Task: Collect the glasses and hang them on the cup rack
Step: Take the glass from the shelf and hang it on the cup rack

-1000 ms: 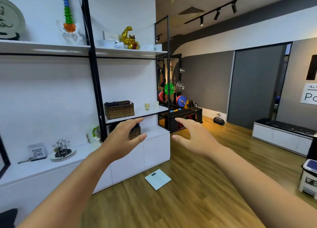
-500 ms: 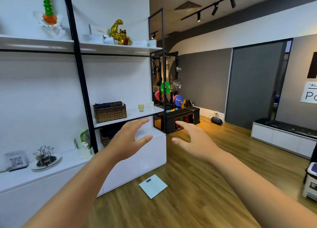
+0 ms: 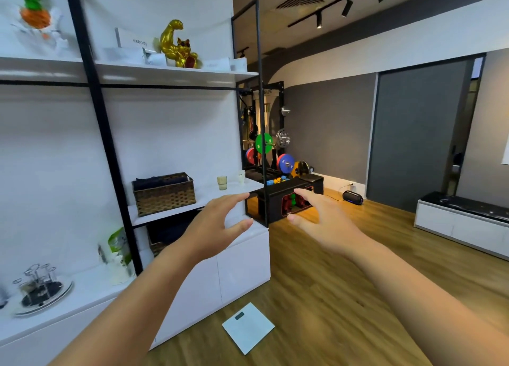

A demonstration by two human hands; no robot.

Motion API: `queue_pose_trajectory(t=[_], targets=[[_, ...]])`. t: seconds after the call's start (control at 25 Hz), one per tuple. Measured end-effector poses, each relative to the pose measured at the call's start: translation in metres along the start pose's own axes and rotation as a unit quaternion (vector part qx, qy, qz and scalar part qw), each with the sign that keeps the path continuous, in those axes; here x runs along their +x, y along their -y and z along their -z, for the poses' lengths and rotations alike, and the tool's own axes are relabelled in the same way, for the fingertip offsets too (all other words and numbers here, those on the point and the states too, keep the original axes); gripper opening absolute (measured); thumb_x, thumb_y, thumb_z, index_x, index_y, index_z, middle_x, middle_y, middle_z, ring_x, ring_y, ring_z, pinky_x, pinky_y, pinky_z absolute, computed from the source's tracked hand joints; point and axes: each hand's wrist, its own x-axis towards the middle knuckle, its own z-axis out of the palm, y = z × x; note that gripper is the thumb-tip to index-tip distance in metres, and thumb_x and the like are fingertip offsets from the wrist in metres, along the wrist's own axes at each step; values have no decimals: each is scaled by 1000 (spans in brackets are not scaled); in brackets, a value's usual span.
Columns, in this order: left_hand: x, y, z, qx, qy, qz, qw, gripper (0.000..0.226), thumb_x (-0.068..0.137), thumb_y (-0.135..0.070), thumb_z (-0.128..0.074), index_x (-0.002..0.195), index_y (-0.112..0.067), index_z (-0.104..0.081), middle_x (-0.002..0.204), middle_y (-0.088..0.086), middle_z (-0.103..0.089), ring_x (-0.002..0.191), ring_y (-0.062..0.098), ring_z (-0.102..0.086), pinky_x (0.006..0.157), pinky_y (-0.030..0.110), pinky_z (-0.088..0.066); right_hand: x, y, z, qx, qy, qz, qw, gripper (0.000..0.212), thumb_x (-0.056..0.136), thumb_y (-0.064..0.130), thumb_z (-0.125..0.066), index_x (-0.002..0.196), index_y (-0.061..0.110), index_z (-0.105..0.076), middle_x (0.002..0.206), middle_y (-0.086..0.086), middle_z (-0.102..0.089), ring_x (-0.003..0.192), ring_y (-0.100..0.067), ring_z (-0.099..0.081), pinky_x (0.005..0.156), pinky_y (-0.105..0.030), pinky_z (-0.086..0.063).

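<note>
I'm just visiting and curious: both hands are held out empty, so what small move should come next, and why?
Probably reach the left hand on toward the greenish glass on the middle shelf. Both it and the right hand are open and empty, and the cup rack on the counter carries no glasses yet.

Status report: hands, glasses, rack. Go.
Left hand and right hand open, empty, reaching toward shelf. Two glasses, green and clear, upright on shelf, untouched. Cup rack on counter at far left. Nothing in the way.

glasses (image 3: 222, 182) on shelf (image 3: 203, 197) (right of basket (image 3: 164, 193)), rack (image 3: 41, 290) lower left
</note>
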Motion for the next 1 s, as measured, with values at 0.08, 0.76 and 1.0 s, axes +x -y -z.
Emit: queue_pose_trajectory(t=[0.08, 0.76, 1.0], targets=[[19, 17, -10, 5, -4, 8, 1000, 60, 99, -52, -64, 154, -43, -43, 158, -16, -44, 146, 7, -37, 115, 28, -31, 27, -15, -17, 17, 2, -2, 1000, 73, 97, 56, -66, 161, 35, -37, 163, 5, -45, 149, -19, -40, 115, -40, -39], [259, 123, -137, 32, -60, 119, 991, 58, 93, -69, -57, 146, -64, -32, 144, -34, -41, 135, -2, -42, 109, 25, -34, 318, -231, -85, 62, 96, 99, 988, 73, 96, 60, -64, 160, 37, -36, 162, 7, -44, 149, -19, -37, 119, -41, -36], [315, 165, -176, 57, -60, 146, 986, 57, 96, -61, -61, 149, -51, -45, 142, -35, -43, 138, 0, -42, 115, 29, -36, 387, -285, -127, 94, 109, 101, 984, 71, 95, 61, -65, 158, 39, -39, 159, 9, -47, 147, -18, -39, 110, -32, -36]])
